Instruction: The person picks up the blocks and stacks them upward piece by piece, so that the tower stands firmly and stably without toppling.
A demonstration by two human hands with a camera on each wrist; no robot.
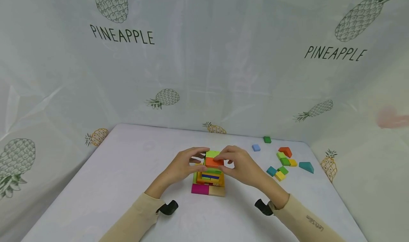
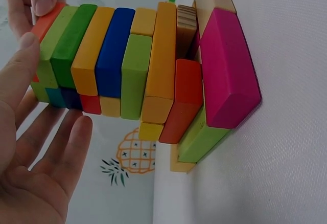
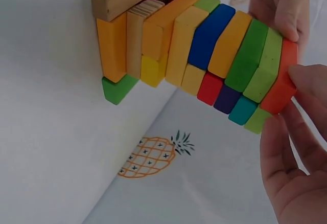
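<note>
A tower of colored wooden blocks [image 2: 115, 52] stands in front of me, with a magenta block [image 1: 200, 189] and a tan block [image 1: 217, 191] at its near base. On top lies an orange-red block [image 1: 212, 163]. My right hand [image 1: 243, 165] pinches this block between thumb and fingers, shown closely in the right wrist view. My left hand [image 1: 183, 165] flanks the tower's upper left side, its thumb at the orange-red block's edge and its other fingers loosely extended behind. A light green block [image 1: 212, 154] sits at the top, farther back.
Loose blocks lie on the white table [image 1: 127, 171] to the right, among them a red block [image 1: 285, 151], a teal block [image 1: 306, 167], a yellow block [image 1: 280, 176] and a blue block [image 1: 256, 147]. A pineapple-print sheet [image 1: 204, 57] hangs behind the table.
</note>
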